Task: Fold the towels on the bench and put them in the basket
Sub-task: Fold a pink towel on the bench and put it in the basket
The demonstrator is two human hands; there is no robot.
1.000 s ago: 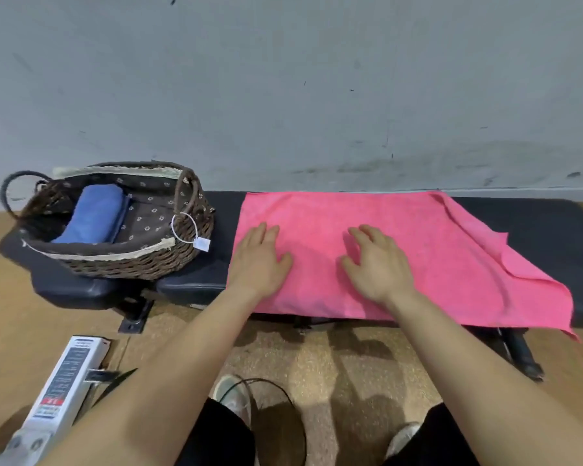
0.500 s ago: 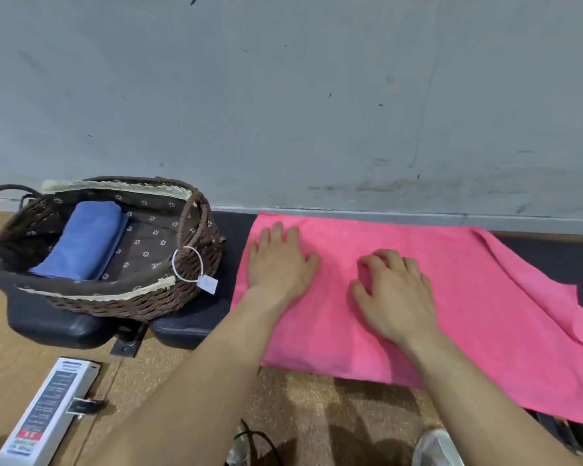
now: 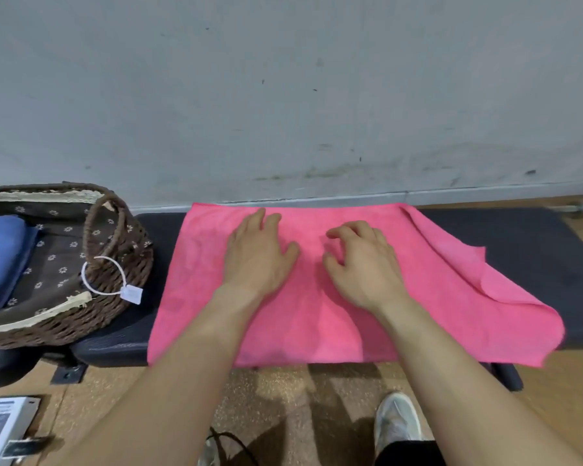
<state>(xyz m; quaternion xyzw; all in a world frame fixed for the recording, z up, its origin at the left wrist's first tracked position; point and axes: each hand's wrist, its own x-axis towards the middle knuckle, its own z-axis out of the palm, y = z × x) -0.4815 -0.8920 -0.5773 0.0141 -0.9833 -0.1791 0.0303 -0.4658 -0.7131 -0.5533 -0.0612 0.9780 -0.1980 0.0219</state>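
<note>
Left hand (image 3: 256,260) pressing flat, right hand (image 3: 360,264) resting half-curled, both empty, smoothing pink towel (image 3: 317,317) mid-frame on desk (image 3: 519,250) for folding.

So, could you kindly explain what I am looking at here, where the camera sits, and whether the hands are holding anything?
There is no machine: a person works with two bare hands, and the single picture comes from a wide-angle camera worn on their head, looking forward and down. Both forearms reach in from the bottom. The left hand lies flat and the right hand rests with curled fingers on a bright pink towel spread over a long black padded bench; neither grips anything. The towel's right side is folded over and rumpled. At the bench's left end stands a brown woven basket with a flowered lining, holding a folded blue towel. Behind is a grey wall.
</note>
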